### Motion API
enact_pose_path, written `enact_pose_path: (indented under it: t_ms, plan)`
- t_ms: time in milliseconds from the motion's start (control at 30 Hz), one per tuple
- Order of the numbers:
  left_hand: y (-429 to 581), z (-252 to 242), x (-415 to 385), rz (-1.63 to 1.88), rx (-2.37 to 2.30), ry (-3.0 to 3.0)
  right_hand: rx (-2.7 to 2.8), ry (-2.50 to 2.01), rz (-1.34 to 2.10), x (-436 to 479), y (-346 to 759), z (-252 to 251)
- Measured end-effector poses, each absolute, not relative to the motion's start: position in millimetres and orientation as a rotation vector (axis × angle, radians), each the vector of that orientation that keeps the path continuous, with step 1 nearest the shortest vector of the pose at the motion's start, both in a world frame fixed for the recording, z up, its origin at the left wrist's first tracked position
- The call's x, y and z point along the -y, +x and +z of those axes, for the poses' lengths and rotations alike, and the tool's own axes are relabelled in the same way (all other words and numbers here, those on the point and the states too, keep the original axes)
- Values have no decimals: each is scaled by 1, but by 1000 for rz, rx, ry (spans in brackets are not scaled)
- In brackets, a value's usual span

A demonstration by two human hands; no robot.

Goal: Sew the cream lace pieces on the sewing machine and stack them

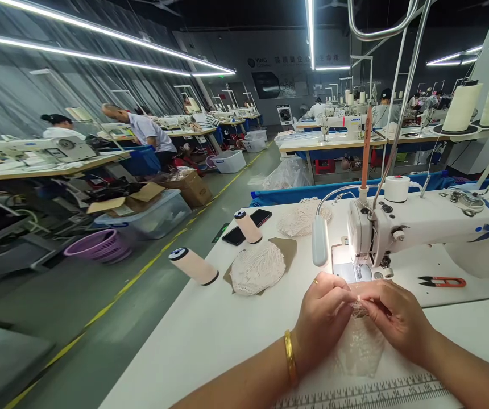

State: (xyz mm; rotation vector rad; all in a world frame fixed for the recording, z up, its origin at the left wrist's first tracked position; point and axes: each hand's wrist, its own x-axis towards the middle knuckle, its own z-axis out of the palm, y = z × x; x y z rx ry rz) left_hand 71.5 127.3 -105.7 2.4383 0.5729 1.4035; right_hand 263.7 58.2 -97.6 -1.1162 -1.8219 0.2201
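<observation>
Both hands meet in front of the needle area of a white sewing machine [423, 227]. My left hand [325, 309], with a ring and a gold bracelet, pinches the upper edge of a pale lace piece [360, 346]. From the other side, my right hand [393, 315] pinches the same edge, its fingertips close to the left ones. The lace hangs down toward me over the white table [210, 352]. Orange-handled thread snips [443, 282] lie to the right of my right hand. A small lamp [319, 241] hangs beside the machine head.
On the table's left are a lace pile [258, 268], two thread cones [193, 266] [248, 227] and a phone [238, 234]. More lace [304, 218] lies behind. A printed ruler [381, 392] runs along the front. Beyond the left edge are a purple basket [98, 245], boxes and people at machines.
</observation>
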Motion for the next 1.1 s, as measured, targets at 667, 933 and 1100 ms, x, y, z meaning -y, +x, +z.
enact_pose_path:
  t_ms: [667,933,1100]
  plan:
    - [70,-106,-122,1279,-529,2481,1887,-1314,-594,-69,286,-116]
    - [64,-102,-132,1315,-594,2435,1799,-1453,-6,-65,293,-117]
    - [65,-102,-133,1365,-549,2484,1694,-1328,488,-59,288,-107]
